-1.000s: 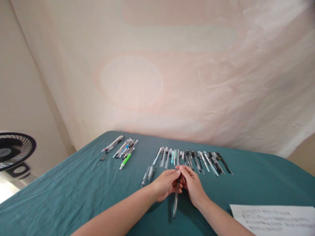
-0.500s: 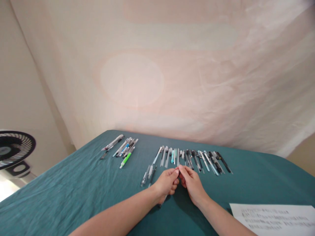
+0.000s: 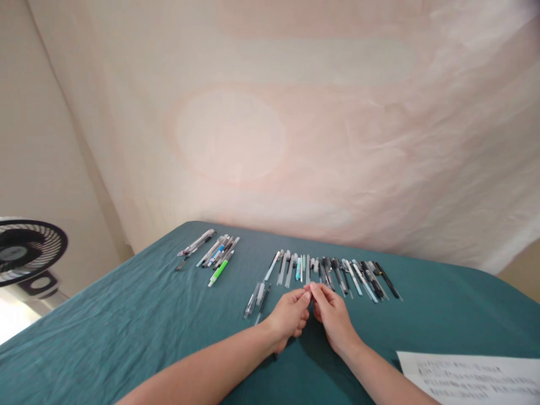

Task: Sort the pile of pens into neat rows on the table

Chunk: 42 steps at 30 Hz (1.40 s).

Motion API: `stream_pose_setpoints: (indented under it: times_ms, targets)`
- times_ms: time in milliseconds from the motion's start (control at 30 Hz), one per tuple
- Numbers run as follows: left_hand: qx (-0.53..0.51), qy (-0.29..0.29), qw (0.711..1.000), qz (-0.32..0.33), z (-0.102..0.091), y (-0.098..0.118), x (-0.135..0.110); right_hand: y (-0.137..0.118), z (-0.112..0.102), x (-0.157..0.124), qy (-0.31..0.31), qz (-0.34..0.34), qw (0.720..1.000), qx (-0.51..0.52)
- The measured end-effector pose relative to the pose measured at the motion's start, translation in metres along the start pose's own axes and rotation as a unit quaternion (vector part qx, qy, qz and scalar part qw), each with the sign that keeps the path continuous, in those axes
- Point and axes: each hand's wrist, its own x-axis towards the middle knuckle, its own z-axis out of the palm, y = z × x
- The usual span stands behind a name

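Note:
My left hand [image 3: 291, 315] is closed around a slim pen [image 3: 276, 355], whose dark end pokes out below the palm. The rest of the pen is hidden by the fingers. My right hand [image 3: 331, 315] is closed in a pinch, its thumb and forefinger meeting the left fingertips at the pen's upper end. What exactly lies between those fingertips is too small to make out. Just left of my hands lie a clear pen [image 3: 252, 301], a whitish piece [image 3: 260, 293] and a thin dark refill or pen [image 3: 264, 304]. Beyond them stretches a row of pens [image 3: 337, 275].
A green highlighter-like pen [image 3: 220, 274] lies beside a group of pens [image 3: 217, 250] at the back left, with another small group [image 3: 196, 243] farther left. A printed sheet [image 3: 468, 374] rests at the front right. A black fan [image 3: 25, 253] stands beyond the green tablecloth [image 3: 126, 326].
My hands stay together on the pen, with only slight finger movement. The dark pen end below my left hand shows less than before. The whole view has shifted slightly.

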Motion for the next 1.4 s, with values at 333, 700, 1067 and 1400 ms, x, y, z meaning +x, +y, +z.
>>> stream_pose_setpoints:
  times_ms: [333, 700, 1067, 1400]
  targets:
    - [-0.013, 0.035, 0.999, -0.005, 0.000, 0.001, -0.001, 0.001, -0.001, 0.003, 0.063, -0.023, 0.996, 0.059]
    - [-0.228, 0.164, 0.950, 0.134, -0.048, 0.056, 0.011, 0.012, 0.016, 0.013, -0.099, -0.019, 0.992, -0.076]
    - [-0.288, 0.191, 0.926, 0.155, -0.064, 0.073, 0.006, 0.011, 0.054, 0.030, -0.098, -0.114, 0.961, -0.234]
    - [-0.296, 0.186, 0.925, 0.152, -0.066, 0.075, 0.005, 0.005, 0.046, 0.014, -0.126, -0.255, 0.894, -0.346]
